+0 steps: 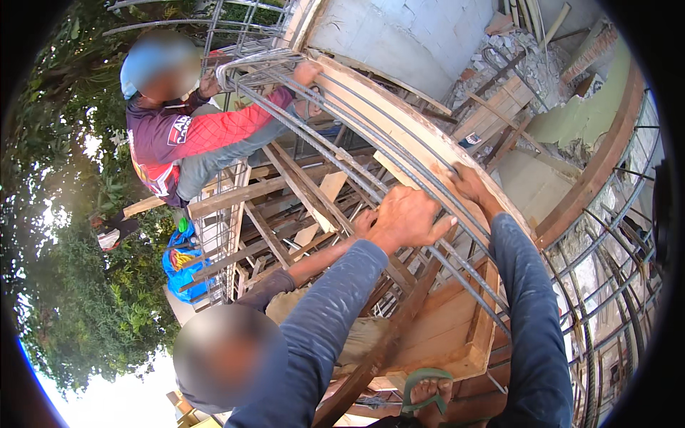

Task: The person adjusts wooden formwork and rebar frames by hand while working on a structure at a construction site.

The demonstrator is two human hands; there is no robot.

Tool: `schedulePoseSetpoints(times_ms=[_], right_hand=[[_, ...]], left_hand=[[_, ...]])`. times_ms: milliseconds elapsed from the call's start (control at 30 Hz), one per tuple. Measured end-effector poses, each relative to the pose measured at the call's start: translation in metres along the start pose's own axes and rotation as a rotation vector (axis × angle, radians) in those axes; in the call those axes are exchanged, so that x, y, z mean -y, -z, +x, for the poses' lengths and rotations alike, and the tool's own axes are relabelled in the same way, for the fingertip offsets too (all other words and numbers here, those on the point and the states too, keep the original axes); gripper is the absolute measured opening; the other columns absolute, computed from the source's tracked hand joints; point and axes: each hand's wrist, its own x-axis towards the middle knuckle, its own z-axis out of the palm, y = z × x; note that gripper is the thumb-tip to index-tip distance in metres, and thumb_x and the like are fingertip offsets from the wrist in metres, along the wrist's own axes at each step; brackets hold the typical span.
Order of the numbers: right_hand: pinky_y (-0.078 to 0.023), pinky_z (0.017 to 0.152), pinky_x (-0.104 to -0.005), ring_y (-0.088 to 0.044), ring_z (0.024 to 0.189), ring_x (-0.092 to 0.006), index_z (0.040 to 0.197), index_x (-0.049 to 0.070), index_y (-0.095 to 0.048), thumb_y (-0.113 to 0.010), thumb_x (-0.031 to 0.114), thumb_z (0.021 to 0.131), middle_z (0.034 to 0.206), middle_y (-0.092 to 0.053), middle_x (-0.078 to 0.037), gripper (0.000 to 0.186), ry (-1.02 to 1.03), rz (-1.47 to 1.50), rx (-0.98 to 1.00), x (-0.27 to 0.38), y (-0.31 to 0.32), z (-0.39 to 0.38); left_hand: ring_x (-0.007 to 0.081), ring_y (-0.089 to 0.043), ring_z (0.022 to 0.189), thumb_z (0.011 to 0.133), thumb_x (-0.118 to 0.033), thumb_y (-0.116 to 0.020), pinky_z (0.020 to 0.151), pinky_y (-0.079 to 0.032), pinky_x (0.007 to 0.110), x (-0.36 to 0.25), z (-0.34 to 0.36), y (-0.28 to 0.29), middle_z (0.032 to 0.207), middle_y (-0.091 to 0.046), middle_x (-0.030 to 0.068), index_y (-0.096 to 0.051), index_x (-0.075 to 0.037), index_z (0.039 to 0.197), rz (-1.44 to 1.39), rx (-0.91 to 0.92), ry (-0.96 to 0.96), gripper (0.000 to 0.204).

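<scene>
Left fingers (414,203) clench rebar (328,150) (stiff, likely heavy), best gripped mid-length; right fingers (460,176) half-curl, hold unclear.

Your left hand (410,216) hides parts of the steel bars (323,151) and the near co-worker's hand (364,223); both co-workers' faces (237,362) are blurred, and the near edge cuts off your sleeves (531,321).

Looks like an open-air building site, judging by steel reinforcing bars (314,143), rough timber beams (239,197), bare grey wall (399,36), broken rubble (467,78) and trees (93,285) alongside.
</scene>
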Motion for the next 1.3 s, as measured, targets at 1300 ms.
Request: schedulePoseSetpoints(times_ms=[1300], right_hand=[[-0.057,0.066,-0.0542,-0.071,0.088,-0.034,0.107,0.004,-0.07,-0.055,0.011,0.09,0.098,-0.073,-0.016,0.024,-0.507,-0.917,0.131,-0.032,0.038,-0.116]], left_hand=[[0.0426,-0.06,0.067,0.09,-0.038,-0.056,0.059,-0.044,0.048,-0.018,0.013,-0.001,0.069,-0.06,0.0221,-0.06,-0.001,0.068,0.182,0.124,-0.033,0.043]])
